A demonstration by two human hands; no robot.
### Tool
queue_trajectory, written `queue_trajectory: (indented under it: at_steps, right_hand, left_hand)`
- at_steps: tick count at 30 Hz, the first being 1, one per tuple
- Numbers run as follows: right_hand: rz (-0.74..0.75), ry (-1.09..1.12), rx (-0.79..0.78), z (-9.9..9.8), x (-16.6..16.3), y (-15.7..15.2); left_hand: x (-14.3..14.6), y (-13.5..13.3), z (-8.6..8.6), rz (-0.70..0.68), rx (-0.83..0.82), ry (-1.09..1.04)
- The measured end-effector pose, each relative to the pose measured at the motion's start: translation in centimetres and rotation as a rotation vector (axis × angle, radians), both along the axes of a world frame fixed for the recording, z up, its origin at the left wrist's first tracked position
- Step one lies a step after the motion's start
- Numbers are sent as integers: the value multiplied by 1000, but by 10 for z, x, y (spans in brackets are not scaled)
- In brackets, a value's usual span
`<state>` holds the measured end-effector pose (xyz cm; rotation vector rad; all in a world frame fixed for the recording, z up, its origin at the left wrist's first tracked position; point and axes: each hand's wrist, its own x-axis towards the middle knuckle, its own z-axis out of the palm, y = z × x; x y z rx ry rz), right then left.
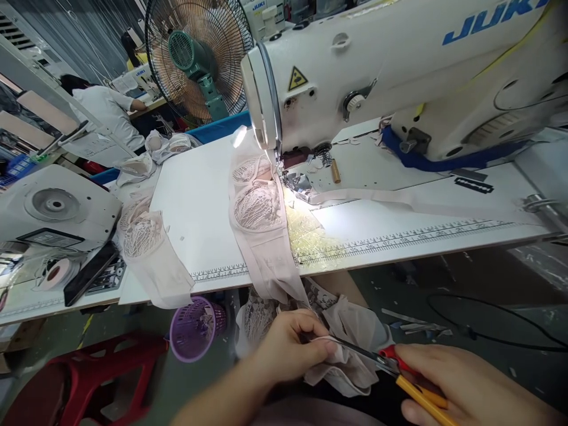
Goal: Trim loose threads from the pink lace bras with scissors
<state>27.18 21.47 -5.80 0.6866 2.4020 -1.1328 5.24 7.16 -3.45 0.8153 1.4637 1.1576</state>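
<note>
My left hand [295, 349] pinches the edge of a pale beige bra piece [348, 378] over my lap. Scissors [368, 354] with red and yellow-orange handles are gripped in my right hand [461, 381], their blades pointing left at the fabric beside my left fingertips. How far the blades are apart is unclear. Another beige bra [261, 210] with lace cups lies under the needle area of the sewing machine [319, 89], its band hanging over the table's front edge toward my hands. More lacy fabric [257, 319] lies bunched behind my left hand.
A beige strip [377, 196] runs right from the needle, with a razor blade [474, 185] behind. Bra pieces [146, 236] hang off the table's left part. A purple basket [193, 331] and red stool [106, 367] stand below. Behind are a large fan [199, 53] and a seated person [106, 106].
</note>
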Motion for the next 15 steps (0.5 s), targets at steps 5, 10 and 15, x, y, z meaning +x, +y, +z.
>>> queue_trajectory:
  at_steps: [5,10,15]
  right_hand:
    - [64,-142,-66,15,-11,-1]
    - [57,-177,-74,9,-8,-3]
    - [37,-144,-113,3,-6,-4]
  left_hand:
    - [-1,1,0,3,12,-40]
    - [-2,0,-2,13,-8,-78]
    - [-1,1,0,10,-34,-97]
